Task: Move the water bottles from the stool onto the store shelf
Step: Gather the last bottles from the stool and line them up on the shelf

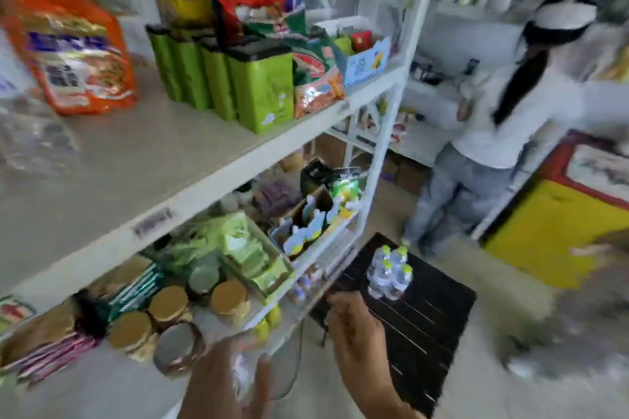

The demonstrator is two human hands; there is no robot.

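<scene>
Several small clear water bottles (389, 270) with yellow-green caps stand packed together on the far part of a black slatted stool (425, 326), to the right of the white store shelf (204, 180). My left hand (218, 384) is at the bottom centre in front of the lower shelf, wrapped around a blurred clear water bottle (246, 369). My right hand (354, 326) hovers over the stool's near left edge, back towards the camera and fingers curled. Its palm is hidden. The whole view is motion-blurred.
The top shelf holds an orange bag (75, 44), green tins (262, 92) and snack packets. The lower shelf carries gold-lidded jars (166, 304), green boxes and small bottles. A person in white (503, 119) stands at the far shelves. A yellow and red freezer (561, 214) is on the right.
</scene>
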